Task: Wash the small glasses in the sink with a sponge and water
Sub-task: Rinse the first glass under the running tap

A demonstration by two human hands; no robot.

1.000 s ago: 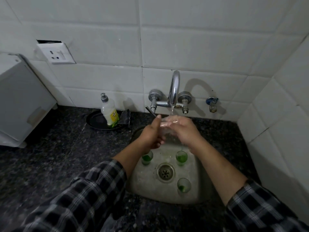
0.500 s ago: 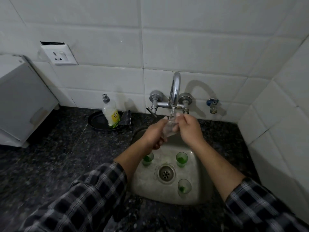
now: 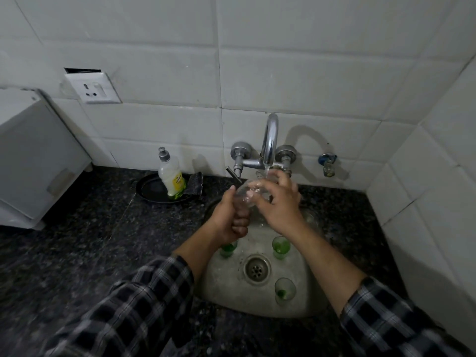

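A: So, where is the glass being washed?

B: The clear glass (image 3: 246,193) is held over the back edge of the sink (image 3: 221,292), tilted, right under the tap (image 3: 270,140). A thin stream of water (image 3: 267,171) falls onto it.

A: And the hands?

B: Both grip it. The left hand (image 3: 229,219) has its fingers curled round the lower part, thumb up along the side. The right hand (image 3: 279,206) wraps over the top from the other side, fingers bent across the glass.

A: What else is in the sink?

B: Three small glasses with green in the bottom stand upright on the basin floor around the drain (image 3: 257,269). The left glass (image 3: 228,249) is partly hidden under the left wrist, the right glass (image 3: 281,247) stands just beside the right forearm, and the front glass (image 3: 285,291) is near the front edge.

A: And on the counter?

B: On the dark stone counter (image 3: 77,240), at its back edge left of the tap, a black tray (image 3: 149,189) carries a soap bottle (image 3: 172,176). A dark sponge (image 3: 196,182) leans just beside the bottle. A white appliance (image 3: 33,161) fills the far left corner, below a wall socket (image 3: 92,89).
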